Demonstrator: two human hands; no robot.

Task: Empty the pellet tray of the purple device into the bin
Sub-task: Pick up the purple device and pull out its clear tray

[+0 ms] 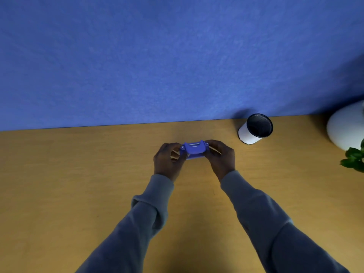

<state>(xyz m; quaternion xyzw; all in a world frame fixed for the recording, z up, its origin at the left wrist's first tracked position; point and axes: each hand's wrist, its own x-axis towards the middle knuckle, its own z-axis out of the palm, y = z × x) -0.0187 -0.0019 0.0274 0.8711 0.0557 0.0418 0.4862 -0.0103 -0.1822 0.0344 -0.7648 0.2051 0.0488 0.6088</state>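
The small purple device (pixel 194 149) is held between both hands over the middle of the wooden table (pixel 78 184). My left hand (pixel 167 160) grips its left end and my right hand (pixel 221 157) grips its right end. A pale strip shows along the device's top edge; whether that is the pellet tray I cannot tell. The bin (pixel 254 129), a small white cylinder with a dark mesh inside, stands upright to the right and a little beyond the device, near the blue wall. No pellets are visible.
A blue felt partition (pixel 177 56) rises along the table's far edge. At the far right stands a large white rounded pot (pixel 342 127) with green leaves (pixel 353 159) in front of it.
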